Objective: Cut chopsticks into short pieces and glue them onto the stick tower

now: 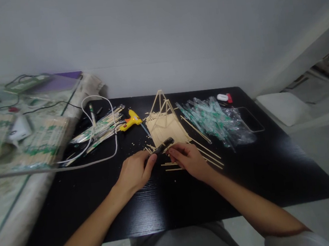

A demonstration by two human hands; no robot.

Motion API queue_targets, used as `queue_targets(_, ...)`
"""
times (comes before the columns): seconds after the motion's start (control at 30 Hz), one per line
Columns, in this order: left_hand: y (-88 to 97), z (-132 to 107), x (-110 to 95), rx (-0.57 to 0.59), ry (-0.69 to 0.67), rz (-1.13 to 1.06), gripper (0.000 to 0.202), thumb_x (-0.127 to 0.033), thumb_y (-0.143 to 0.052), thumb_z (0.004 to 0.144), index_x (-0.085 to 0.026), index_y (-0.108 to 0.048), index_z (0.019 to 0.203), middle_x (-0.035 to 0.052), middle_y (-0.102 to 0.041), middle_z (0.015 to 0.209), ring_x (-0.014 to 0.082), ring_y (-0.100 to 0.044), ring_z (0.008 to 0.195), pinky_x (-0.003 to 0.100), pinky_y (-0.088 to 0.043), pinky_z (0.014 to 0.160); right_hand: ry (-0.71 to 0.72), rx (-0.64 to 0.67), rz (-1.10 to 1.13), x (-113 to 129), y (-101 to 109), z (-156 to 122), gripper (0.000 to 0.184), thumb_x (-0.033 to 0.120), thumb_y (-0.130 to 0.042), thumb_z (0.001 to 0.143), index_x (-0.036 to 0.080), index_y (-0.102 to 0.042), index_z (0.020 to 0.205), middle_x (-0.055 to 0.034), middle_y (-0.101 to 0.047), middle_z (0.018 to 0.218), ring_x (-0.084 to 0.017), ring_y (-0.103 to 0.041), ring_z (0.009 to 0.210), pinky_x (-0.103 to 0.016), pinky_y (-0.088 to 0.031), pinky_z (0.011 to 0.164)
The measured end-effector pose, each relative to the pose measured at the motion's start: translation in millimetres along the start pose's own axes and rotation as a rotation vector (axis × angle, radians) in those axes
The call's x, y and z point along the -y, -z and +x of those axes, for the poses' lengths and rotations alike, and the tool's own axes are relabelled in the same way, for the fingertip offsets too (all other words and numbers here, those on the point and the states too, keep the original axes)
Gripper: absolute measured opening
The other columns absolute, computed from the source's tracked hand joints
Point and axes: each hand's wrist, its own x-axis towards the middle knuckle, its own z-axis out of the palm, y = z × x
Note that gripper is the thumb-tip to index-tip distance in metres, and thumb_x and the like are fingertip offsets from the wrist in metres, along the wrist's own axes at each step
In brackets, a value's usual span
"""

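My left hand (135,169) is closed around a slim dark hand tool (163,145), whose exact kind is too blurred to tell. The tool's far end points up and to the right, over the near edge of a flat panel of pale wooden sticks (165,130). Just right of the tool, my right hand (189,160) has its thumb and fingers pinched together; what lies between them is too small to make out. Upright triangular stick frames (167,106) rise from the panel's back. Loose wooden sticks (210,155) lie beside and beneath my right hand.
A yellow glue gun (131,119) lies left of the panel, near packaged chopsticks (102,129) and a looping white cable (116,143). Crumpled plastic wrappers (214,119) and a phone (250,118) are on the right. A glass-topped table (2,198) with more packs adjoins at left.
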Motion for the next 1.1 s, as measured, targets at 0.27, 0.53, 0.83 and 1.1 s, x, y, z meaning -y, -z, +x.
queue_targets(0.27,0.8,1,-1,0.038,0.003,-0.015,0.052,-0.049,-0.028,0.105,-0.02,-0.066,0.086,0.0065,-0.069,0.082,0.0217,-0.062,0.073,0.032,-0.04,0.069,0.014,-0.01,0.072,-8,7,5,0.04,0.042,-0.078,0.08,0.02,-0.06,0.107,-0.0023,-0.066,0.093,-0.009,-0.057,0.059,-0.019,-0.047,0.047)
queue_targets(0.53,-0.5,0,-3,0.146,-0.069,-0.108,0.053,-0.051,-0.029,0.104,-0.019,-0.059,0.075,0.004,-0.063,0.072,0.0186,-0.061,0.068,0.031,-0.04,0.069,-0.03,0.29,0.175,3,27,8,0.036,0.029,-0.086,0.073,0.019,-0.069,0.104,-0.0028,-0.071,0.088,-0.017,-0.07,0.074,-0.029,-0.062,0.06)
queue_targets(0.83,-0.1,1,1,0.132,-0.07,-0.023,0.057,-0.052,-0.031,0.103,-0.02,-0.061,0.069,0.0043,-0.064,0.067,0.0179,-0.061,0.063,0.03,-0.038,0.064,-0.125,0.285,0.251,4,29,8,0.044,0.027,-0.087,0.072,0.016,-0.071,0.112,-0.0015,-0.074,0.075,-0.017,-0.073,0.071,-0.027,-0.063,0.06)
queue_targets(1.1,11.8,13,22,0.039,0.154,0.105,0.064,-0.062,-0.028,0.1,-0.02,-0.063,0.067,0.0077,-0.067,0.065,0.0228,-0.063,0.065,0.031,-0.034,0.061,-0.051,0.178,0.182,3,30,12,0.062,0.026,-0.084,0.075,0.021,-0.063,0.133,0.0002,-0.074,0.072,-0.017,-0.074,0.073,-0.031,-0.063,0.067)
